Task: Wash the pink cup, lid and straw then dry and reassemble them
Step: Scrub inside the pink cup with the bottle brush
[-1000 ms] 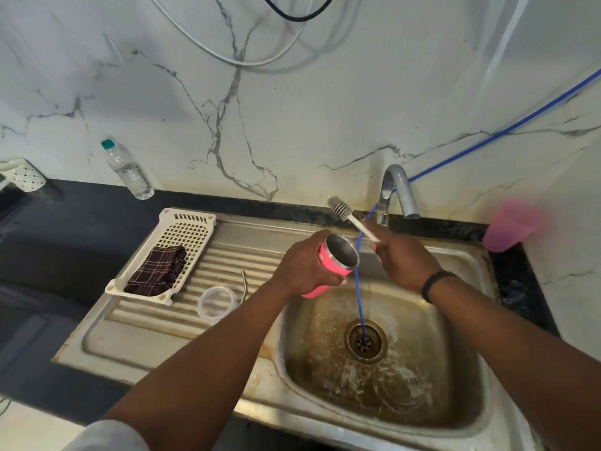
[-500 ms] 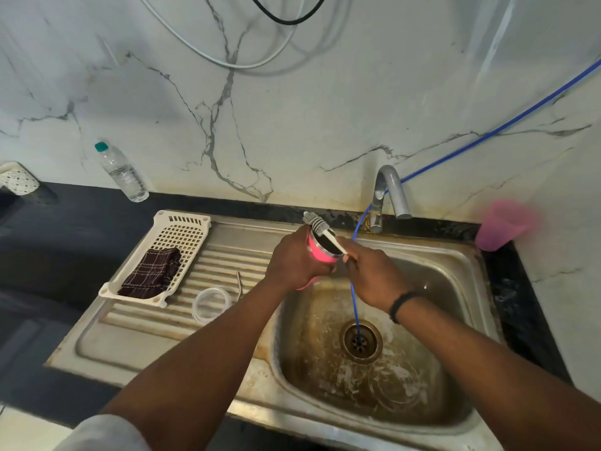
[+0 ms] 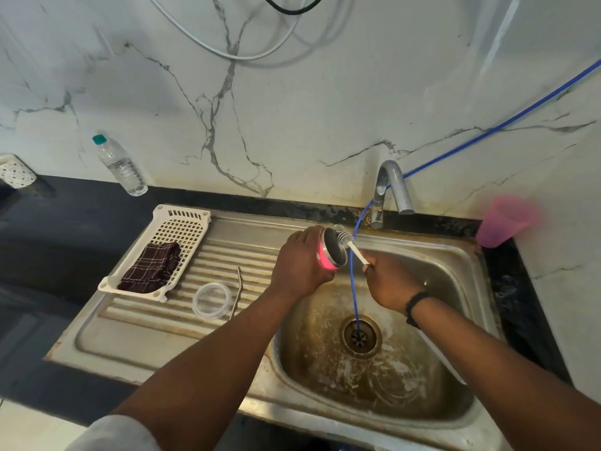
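Head view: pink cup (image 3: pixel 326 255) and brush (image 3: pixel 345 237) in hands, no legible writing.

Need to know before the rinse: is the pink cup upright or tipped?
Tipped. The left hand holds the pink cup on its side over the sink, mouth toward the brush in the right hand.

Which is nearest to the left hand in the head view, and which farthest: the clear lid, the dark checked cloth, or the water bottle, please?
From the left hand:
1. Clear lid, on the drainboard.
2. Dark checked cloth, in the white tray.
3. Water bottle, against the wall.
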